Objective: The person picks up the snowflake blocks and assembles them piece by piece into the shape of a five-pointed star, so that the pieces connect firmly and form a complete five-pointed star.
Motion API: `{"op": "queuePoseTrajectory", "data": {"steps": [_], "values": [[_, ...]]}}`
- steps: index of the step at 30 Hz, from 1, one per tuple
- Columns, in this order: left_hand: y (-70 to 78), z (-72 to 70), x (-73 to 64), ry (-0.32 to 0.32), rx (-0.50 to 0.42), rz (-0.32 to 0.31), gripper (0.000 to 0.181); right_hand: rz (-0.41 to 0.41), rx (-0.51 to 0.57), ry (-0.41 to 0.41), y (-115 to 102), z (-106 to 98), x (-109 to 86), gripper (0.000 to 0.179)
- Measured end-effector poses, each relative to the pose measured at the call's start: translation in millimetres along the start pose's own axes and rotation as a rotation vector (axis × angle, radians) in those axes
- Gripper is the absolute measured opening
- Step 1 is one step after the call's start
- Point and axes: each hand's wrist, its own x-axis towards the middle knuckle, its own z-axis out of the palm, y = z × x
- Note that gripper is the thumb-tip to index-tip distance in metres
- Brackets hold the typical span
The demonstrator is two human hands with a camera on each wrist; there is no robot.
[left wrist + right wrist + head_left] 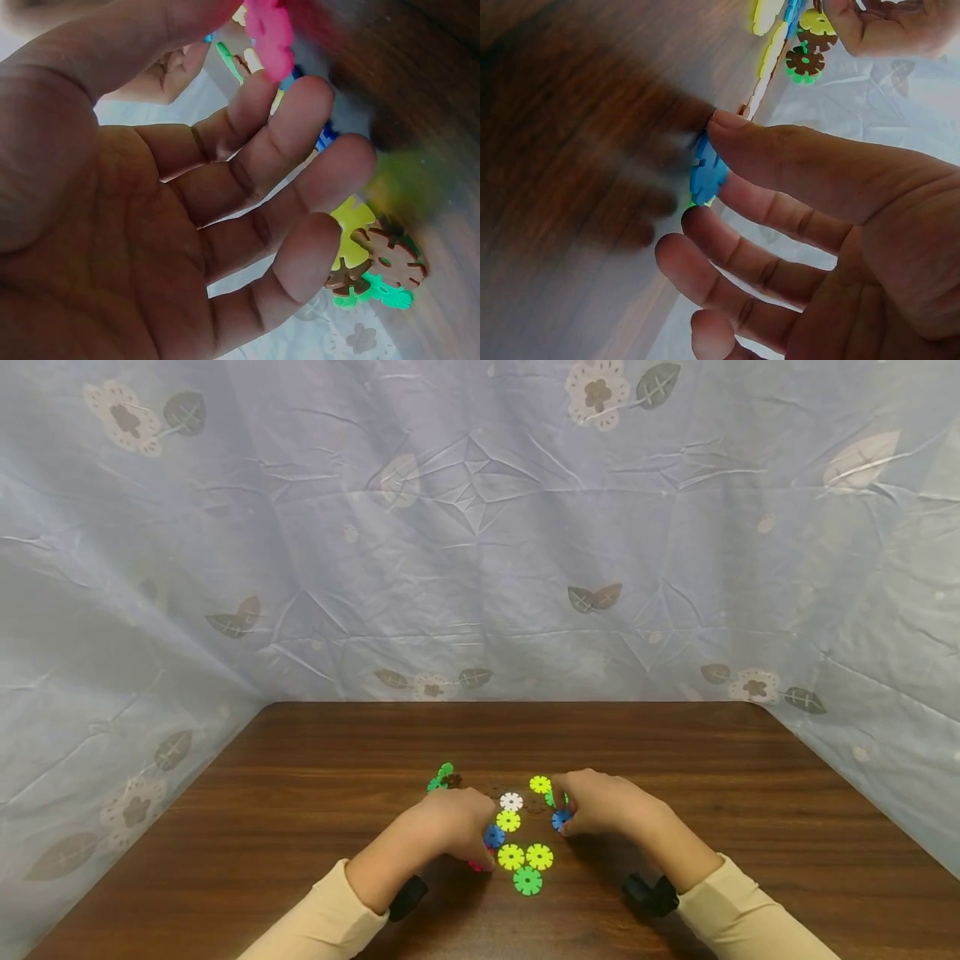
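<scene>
Notched plastic discs lie on the dark wooden table. My left hand (455,823) is at the left of the group, pinching a pink disc (271,37) by thumb and index finger; the other fingers are loosely bent. At the right, my right hand (609,803) has thumb and fingers about a blue disc (707,174) at table level. A green disc (551,798) is partly hidden behind that hand. Between the hands are a white disc (512,802) and a yellow disc (508,821). Another blue disc (494,836) lies right beside the left fingers.
Nearer me, two yellow discs (512,857) sit side by side above a green disc (528,881). Beyond the left hand are green discs (437,785) and a brown disc (453,782). A patterned curtain (480,568) hangs around the table (337,735).
</scene>
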Motion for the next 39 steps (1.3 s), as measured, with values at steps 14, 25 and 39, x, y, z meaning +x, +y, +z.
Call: {"op": "queuePoseTrajectory", "data": {"steps": [14,25,39], "values": [[-30.1,-17.8,3.8,0.225,-0.279,0.217,0.01,-0.184,0.024,0.117,0.5,-5.7,2.5,0.013],[-41.7,-19.3,10.4,0.349,-0.5,0.27,0.009,-0.397,0.077,0.312,-4.8,-10.9,1.2,0.005],[-37.2,-20.1,9.6,0.296,-0.723,0.294,0.012,-0.524,0.157,0.489,-12.0,-11.9,-0.5,0.007]]}}
